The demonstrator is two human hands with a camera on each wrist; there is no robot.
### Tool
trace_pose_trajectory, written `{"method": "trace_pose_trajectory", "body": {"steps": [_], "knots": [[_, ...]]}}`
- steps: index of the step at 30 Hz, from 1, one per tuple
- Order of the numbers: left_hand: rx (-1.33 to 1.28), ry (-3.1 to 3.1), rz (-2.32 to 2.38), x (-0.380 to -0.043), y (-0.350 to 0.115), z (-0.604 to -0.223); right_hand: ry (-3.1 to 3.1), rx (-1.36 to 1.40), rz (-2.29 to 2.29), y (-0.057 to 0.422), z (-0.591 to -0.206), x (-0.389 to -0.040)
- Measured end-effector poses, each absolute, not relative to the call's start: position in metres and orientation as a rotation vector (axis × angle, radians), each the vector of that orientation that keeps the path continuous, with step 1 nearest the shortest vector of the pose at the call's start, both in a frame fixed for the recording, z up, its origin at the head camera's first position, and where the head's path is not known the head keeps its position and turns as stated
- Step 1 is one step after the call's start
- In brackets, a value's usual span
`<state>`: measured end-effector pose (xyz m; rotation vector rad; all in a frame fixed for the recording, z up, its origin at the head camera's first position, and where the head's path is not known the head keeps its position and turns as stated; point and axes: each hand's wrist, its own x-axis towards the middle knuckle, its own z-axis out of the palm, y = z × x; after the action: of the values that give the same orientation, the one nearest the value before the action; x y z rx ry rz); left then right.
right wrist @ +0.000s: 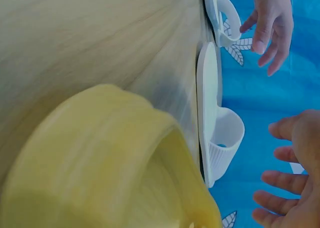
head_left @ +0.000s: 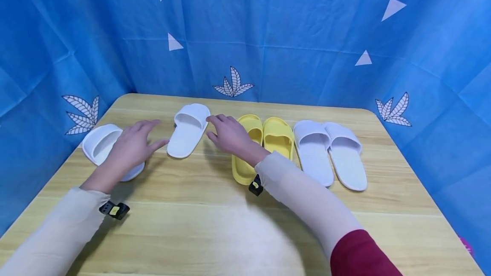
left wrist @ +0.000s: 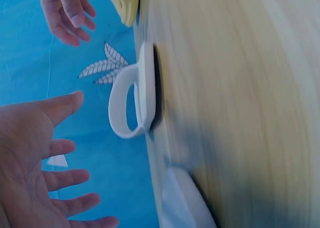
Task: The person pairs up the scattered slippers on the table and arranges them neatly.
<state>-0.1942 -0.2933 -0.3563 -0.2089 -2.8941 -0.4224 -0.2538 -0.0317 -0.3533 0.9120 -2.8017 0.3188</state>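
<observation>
Two white slippers lie apart on the left half of the table. Over the left slipper [head_left: 100, 139] hovers my left hand [head_left: 132, 146], fingers spread and holding nothing; it hides part of that slipper. The other white slipper [head_left: 188, 133] lies between my hands, toe strap toward the back. My right hand [head_left: 232, 135] is in the air just right of it, fingers extended with nothing in them. Below and beside the right hand stands a pair of yellow slippers [head_left: 278, 133], partly covered by the wrist. In the right wrist view, a yellow slipper [right wrist: 100, 163] looms close.
A pair of pale lavender-white slippers [head_left: 314, 152] sits side by side right of the yellow ones. All rest on a wood-grain table [head_left: 184, 233]. Blue curtain [head_left: 291, 20] with leaf and triangle prints surrounds its back and sides.
</observation>
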Motion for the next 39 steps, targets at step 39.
{"method": "trace_pose_trajectory", "body": {"steps": [39], "knots": [[0.238,-3.019,-0.429,-0.202,-0.368,-0.36,-2.974,0.861,0.333,-0.083,-0.369,-0.283]]}}
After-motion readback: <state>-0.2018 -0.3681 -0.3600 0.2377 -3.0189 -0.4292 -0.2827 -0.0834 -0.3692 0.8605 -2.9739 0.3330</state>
